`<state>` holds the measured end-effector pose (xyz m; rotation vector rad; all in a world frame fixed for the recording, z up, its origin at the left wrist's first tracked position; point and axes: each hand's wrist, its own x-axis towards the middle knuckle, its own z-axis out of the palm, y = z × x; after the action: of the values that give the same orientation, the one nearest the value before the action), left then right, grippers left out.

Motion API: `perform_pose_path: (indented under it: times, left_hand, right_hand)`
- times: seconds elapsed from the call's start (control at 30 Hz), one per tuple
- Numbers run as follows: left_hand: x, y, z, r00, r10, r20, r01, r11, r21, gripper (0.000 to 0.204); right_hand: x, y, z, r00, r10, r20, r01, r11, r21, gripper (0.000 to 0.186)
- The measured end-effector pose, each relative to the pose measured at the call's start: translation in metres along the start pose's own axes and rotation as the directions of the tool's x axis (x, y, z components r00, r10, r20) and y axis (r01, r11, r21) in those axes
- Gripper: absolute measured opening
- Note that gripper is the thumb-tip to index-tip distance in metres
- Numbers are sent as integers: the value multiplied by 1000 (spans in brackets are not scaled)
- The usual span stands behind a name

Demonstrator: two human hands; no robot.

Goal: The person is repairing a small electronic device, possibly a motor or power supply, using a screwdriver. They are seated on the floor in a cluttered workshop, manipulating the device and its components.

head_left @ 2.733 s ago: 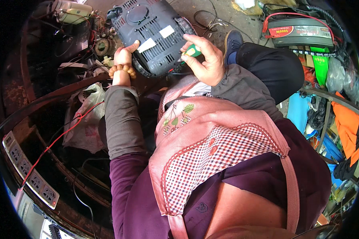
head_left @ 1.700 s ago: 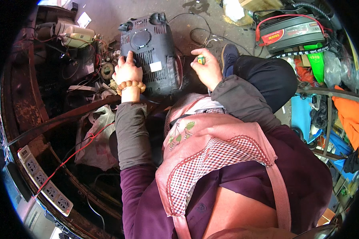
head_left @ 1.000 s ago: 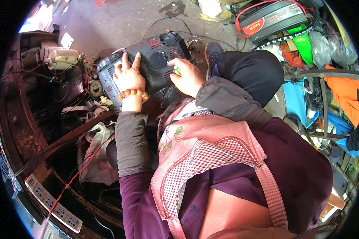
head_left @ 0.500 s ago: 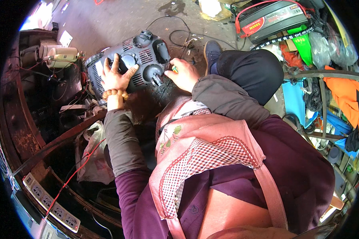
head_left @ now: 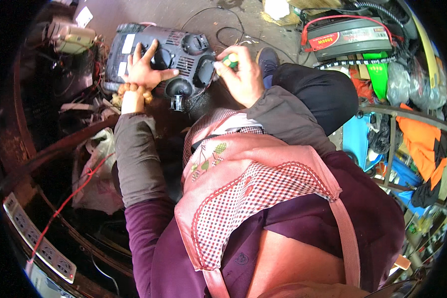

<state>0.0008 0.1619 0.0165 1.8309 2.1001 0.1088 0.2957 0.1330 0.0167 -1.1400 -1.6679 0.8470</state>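
A dark plastic appliance (head_left: 187, 66) lies with its vented face up, showing white labels, round recesses and a caster (head_left: 178, 102) at its near side. My left hand (head_left: 146, 72) rests on that face with fingers spread, a bead bracelet at the wrist. Against the appliance's right side, my right hand (head_left: 244, 79) grips a green and yellow screwdriver handle (head_left: 231, 60); I cannot make out its tip.
Loose cables (head_left: 241, 30) lie beyond the appliance. An inverter (head_left: 350, 38) with red leads sits at upper right above bags and cloths. A power strip (head_left: 39, 238) and red wire occupy the left edge; my knee (head_left: 320, 94) is right of my hands.
The appliance has shifted left and turned, its caster swinging round to the near side. My left hand has moved left with it; my right hand, still holding the screwdriver, has moved to its right side.
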Motion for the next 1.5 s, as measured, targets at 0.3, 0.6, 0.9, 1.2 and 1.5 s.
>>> perform_pose_path:
  times: [0.3, 0.6, 0.9, 1.2, 1.5]
  left_hand:
    - [2, 5, 11, 1000, -6, 29, 6, 1000, 12, 124]
    - [3, -1, 15, 1000, 29, 2, -29, 999, 43, 126]
    - [5, -5, 20, 999, 42, -16, -42, 999, -8, 124]
    - [1, 7, 12, 1000, 16, -19, -14, 995, 103, 110]
    - [6, -12, 32, 999, 35, -37, -35, 999, 3, 105]
  right_hand:
    - [4, 13, -9, 988, -129, -86, 131, 991, 18, 41]
    - [4, 1, -6, 976, -211, 47, 215, 969, -120, 36]
    - [24, -28, -14, 895, -254, 366, 349, 910, -222, 33]
    - [44, -34, -10, 797, -270, 541, 486, 819, -307, 51]
    - [57, -27, -5, 704, -391, 594, 598, 777, -198, 53]
